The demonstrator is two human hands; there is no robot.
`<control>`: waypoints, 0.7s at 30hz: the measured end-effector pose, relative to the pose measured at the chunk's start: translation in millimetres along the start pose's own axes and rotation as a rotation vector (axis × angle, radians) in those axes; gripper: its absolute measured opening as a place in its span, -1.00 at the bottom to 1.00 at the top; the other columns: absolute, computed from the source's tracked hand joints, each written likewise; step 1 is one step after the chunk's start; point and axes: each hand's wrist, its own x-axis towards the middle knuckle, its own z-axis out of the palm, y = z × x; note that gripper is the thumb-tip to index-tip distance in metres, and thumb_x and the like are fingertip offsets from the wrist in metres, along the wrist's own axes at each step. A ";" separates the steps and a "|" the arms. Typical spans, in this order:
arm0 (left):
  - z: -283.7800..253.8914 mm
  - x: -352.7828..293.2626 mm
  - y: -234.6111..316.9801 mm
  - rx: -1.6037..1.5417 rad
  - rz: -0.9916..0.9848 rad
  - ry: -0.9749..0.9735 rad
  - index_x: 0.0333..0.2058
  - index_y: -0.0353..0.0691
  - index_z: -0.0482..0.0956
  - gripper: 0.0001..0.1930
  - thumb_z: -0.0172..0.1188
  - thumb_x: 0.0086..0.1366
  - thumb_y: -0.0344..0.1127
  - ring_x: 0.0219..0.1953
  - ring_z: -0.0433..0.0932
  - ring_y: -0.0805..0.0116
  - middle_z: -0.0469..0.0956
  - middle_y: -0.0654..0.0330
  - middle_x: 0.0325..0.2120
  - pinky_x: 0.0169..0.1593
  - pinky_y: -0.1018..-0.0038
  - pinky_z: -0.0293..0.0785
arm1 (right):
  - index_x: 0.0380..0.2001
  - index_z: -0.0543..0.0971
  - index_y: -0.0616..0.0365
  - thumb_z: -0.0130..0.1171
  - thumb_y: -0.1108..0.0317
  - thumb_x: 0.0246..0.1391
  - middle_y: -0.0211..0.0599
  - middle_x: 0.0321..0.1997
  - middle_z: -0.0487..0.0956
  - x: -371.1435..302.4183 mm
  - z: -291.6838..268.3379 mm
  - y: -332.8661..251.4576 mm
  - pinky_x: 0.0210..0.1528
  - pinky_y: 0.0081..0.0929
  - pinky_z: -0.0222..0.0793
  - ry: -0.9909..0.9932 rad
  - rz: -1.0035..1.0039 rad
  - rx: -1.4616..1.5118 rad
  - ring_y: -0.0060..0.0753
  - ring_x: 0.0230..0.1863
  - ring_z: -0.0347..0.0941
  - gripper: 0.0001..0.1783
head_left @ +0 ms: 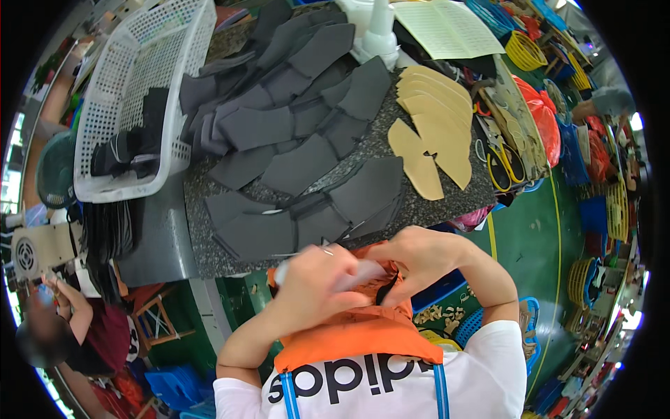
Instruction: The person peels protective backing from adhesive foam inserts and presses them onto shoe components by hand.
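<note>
Both my hands are at the front of my orange apron [356,342], close to the near edge of the table. My left hand [317,283] is closed and smeared by motion, around a pale, whitish long thing [359,274] whose kind I cannot make out. To its right, my right hand [422,260] is closed on the upper cloth of the apron, beside a small dark gap or strip [388,288]. Just beyond them, overlapping dark grey cut pieces [258,234] lie in rows on the speckled tabletop [453,202]. Beige cut pieces [419,164] are fanned out at the right.
A white perforated basket [87,160] with dark pieces stands at the left. A white bottle [380,35] and a written sheet [447,28] lie at the back. Yellow-handled scissors [504,164] sit at the table's right edge. Another person [98,335] sits at the lower left.
</note>
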 end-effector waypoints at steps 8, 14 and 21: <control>-28.6 -17.5 -65.3 -0.640 -0.779 0.200 -0.05 -0.24 0.34 -0.60 0.20 0.14 -0.63 -0.36 0.51 0.60 0.57 0.26 -0.42 -0.26 0.66 0.43 | -0.58 0.50 0.29 0.27 0.16 -0.02 -0.16 -0.68 0.43 58.0 -14.8 36.3 -0.51 -0.37 0.26 0.460 0.262 0.053 -0.31 -0.64 0.35 -0.64; -22.9 -22.6 -69.3 -0.455 -0.785 0.198 -0.12 -0.25 0.37 -0.66 0.21 0.13 -0.60 -0.41 0.54 0.52 0.58 0.20 -0.43 -0.29 0.63 0.42 | -0.55 0.51 0.25 0.25 0.12 -0.02 -0.05 -0.62 0.49 66.2 -12.0 38.8 -0.47 -0.25 0.32 0.397 0.284 -0.074 -0.05 -0.55 0.46 -0.64; -47.7 50.1 -50.7 0.883 -0.426 -0.130 -0.25 -0.20 0.42 -0.48 0.45 -0.13 -0.10 -0.41 0.55 0.14 0.45 0.17 -0.42 -0.37 0.32 0.48 | -0.60 0.50 0.17 0.23 -0.13 -0.05 -0.15 -0.71 0.49 62.9 -1.6 37.0 -0.51 -0.21 0.32 0.472 0.382 -0.688 -0.08 -0.59 0.50 -0.49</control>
